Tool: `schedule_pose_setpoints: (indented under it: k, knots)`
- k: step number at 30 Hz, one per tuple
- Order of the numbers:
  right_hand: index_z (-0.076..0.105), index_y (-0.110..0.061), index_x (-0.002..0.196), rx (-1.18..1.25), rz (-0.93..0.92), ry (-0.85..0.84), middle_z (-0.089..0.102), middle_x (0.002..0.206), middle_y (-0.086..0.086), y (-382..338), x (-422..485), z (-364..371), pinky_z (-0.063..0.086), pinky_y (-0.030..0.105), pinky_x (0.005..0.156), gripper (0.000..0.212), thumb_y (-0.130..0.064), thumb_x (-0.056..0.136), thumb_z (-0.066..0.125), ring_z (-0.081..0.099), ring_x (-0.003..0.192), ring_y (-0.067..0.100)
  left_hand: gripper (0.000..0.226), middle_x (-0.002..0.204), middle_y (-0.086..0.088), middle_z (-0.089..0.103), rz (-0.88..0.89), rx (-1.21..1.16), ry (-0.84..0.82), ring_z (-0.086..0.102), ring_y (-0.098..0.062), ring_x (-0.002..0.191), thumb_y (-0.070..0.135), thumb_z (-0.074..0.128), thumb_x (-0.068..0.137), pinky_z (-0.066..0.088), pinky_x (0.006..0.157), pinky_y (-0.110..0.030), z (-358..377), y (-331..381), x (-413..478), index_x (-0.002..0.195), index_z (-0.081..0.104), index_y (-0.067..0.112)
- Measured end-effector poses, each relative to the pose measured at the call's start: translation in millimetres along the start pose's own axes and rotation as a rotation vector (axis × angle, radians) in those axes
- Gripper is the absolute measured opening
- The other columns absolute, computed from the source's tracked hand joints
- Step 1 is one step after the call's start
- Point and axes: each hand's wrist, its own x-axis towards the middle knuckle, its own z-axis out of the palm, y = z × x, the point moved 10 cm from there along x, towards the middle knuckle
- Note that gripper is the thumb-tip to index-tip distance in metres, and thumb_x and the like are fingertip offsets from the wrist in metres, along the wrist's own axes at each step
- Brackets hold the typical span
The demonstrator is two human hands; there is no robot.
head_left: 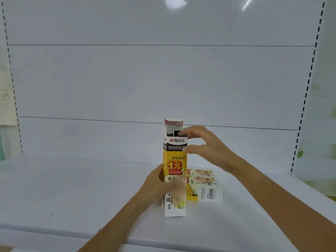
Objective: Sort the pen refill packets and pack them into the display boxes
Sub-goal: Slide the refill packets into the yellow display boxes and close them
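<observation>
- At the middle of the white shelf [72,188], an upright box [175,164] is standing on its short end, with its top flap [173,122] sticking up open at 12 o'clock.
- The box's front wall is hiding nearly all of its contents. Only a dark packet top [172,133] is showing in the opening, so the packets inside cannot be counted.
- The left hand [156,188] is gripping the upright box from 9 o'clock. Its thumb is lying across the front just under the "0.5" print, and its fingers are hidden behind the box.
- The right hand [209,148] is reaching in from 3 o'clock with bent fingers. One fingertip is touching the dark packet top and the thumb is sitting beside the box's right edge. Blur is making it impossible to tell whether this hand is pinching anything.
- Three boxes are showing in all: the upright one and two lying flat at 3 o'clock just behind it, a near flat box [207,190] and a far flat box [200,172]. The upright box is covering their left ends.
- The frame edge is cutting off a paper note [7,99] at 9 o'clock, and its mark is too faint to read.
</observation>
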Motion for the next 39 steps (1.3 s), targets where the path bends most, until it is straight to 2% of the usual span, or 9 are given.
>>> schedule_pose_setpoints:
  k: [4, 8, 13, 17, 22, 26, 30, 35, 39]
  knots:
    - [0.055, -0.029, 0.097, -0.126, 0.007, -0.011, 0.051, 0.117, -0.011, -6.4, 12.7, -6.3, 0.037, 0.011, 0.073, 0.028, -0.021, 0.077, 0.073, 0.050, 0.100, -0.004, 0.040, 0.089, 0.018, 0.073, 0.013, 0.026, -0.055, 0.070, -0.005, 0.081, 0.012, 0.073, 0.077, 0.052, 0.061, -0.016, 2.0, 3.0, 0.3, 0.110, 0.056, 0.024]
    - [0.059, -0.016, 0.077, -0.069, 0.105, -0.179, 0.066, 0.106, 0.003, -8.4, 20.7, -0.6, 0.046, 0.020, 0.072, 0.015, -0.013, 0.076, 0.074, 0.058, 0.100, 0.016, 0.039, 0.083, 0.024, 0.071, 0.026, 0.027, -0.045, 0.069, -0.001, 0.077, 0.010, 0.073, 0.077, 0.051, 0.058, -0.012, 3.3, 0.4, -0.3, 0.107, 0.055, 0.026]
    - [0.067, -0.013, 0.087, -0.191, 0.163, -0.350, 0.064, 0.094, -0.009, -11.7, 26.9, 6.8, 0.054, 0.029, 0.077, 0.012, -0.018, 0.077, 0.073, 0.060, 0.089, 0.009, 0.043, 0.096, 0.011, 0.073, 0.023, -0.015, -0.042, 0.071, -0.013, 0.085, 0.010, 0.075, 0.074, 0.054, 0.065, -0.021, 3.4, -4.9, 0.3, 0.110, 0.055, 0.023]
    - [0.066, -0.011, 0.106, -0.322, 0.181, -0.435, 0.064, 0.106, 0.000, -12.5, 32.8, 14.9, 0.057, 0.030, 0.075, 0.029, -0.018, 0.078, 0.072, 0.061, 0.098, 0.015, 0.042, 0.092, 0.014, 0.073, 0.037, -0.038, -0.053, 0.071, -0.012, 0.083, 0.009, 0.075, 0.073, 0.055, 0.065, -0.021, 5.9, -4.8, 1.0, 0.107, 0.055, 0.024]
    - [0.069, -0.015, 0.092, -0.391, 0.225, -0.531, 0.069, 0.103, 0.003, -7.5, 30.2, 32.6, 0.058, 0.029, 0.067, 0.011, -0.018, 0.082, 0.067, 0.061, 0.097, 0.014, 0.050, 0.094, 0.012, 0.073, 0.043, -0.054, -0.036, 0.071, -0.013, 0.084, 0.021, 0.082, 0.065, 0.055, 0.066, -0.023, 4.6, -5.2, 1.8, 0.107, 0.055, 0.025]
    - [0.066, -0.016, 0.095, -0.425, 0.226, -0.524, 0.067, 0.098, -0.003, -1.5, 28.6, 36.6, 0.056, 0.024, 0.060, 0.016, -0.024, 0.081, 0.068, 0.060, 0.089, 0.009, 0.048, 0.098, 0.010, 0.073, 0.044, -0.043, -0.027, 0.071, -0.014, 0.085, 0.020, 0.081, 0.068, 0.057, 0.071, -0.027, 3.7, -5.8, 1.8, 0.108, 0.055, 0.025]
    - [0.066, -0.019, 0.096, -0.431, 0.193, -0.477, 0.066, 0.103, -0.004, -1.2, 25.9, 22.4, 0.055, 0.024, 0.067, 0.021, -0.030, 0.079, 0.072, 0.060, 0.092, 0.011, 0.056, 0.100, 0.009, 0.073, 0.056, -0.041, -0.063, 0.071, -0.014, 0.087, 0.027, 0.078, 0.061, 0.057, 0.071, -0.026, 9.1, -1.7, 1.6, 0.111, 0.056, 0.024]
    - [0.065, -0.017, 0.094, -0.397, 0.139, -0.313, 0.044, 0.115, -0.011, -4.7, 27.2, -5.6, 0.050, 0.020, 0.063, 0.029, -0.032, 0.072, 0.077, 0.055, 0.107, 0.013, 0.055, 0.100, 0.009, 0.073, 0.062, -0.033, -0.067, 0.071, -0.015, 0.088, 0.028, 0.077, 0.061, 0.057, 0.073, -0.029, 10.8, -2.4, 3.1, 0.111, 0.055, 0.024]
    - [0.068, -0.017, 0.089, -0.402, 0.164, -0.408, 0.058, 0.110, -0.008, -4.0, 25.3, -3.4, 0.055, 0.022, 0.063, 0.019, -0.028, 0.075, 0.076, 0.058, 0.103, 0.014, 0.054, 0.099, 0.010, 0.073, 0.065, -0.017, -0.060, 0.071, -0.014, 0.087, 0.030, 0.077, 0.059, 0.057, 0.075, -0.031, 13.1, -3.7, 3.9, 0.109, 0.056, 0.027]
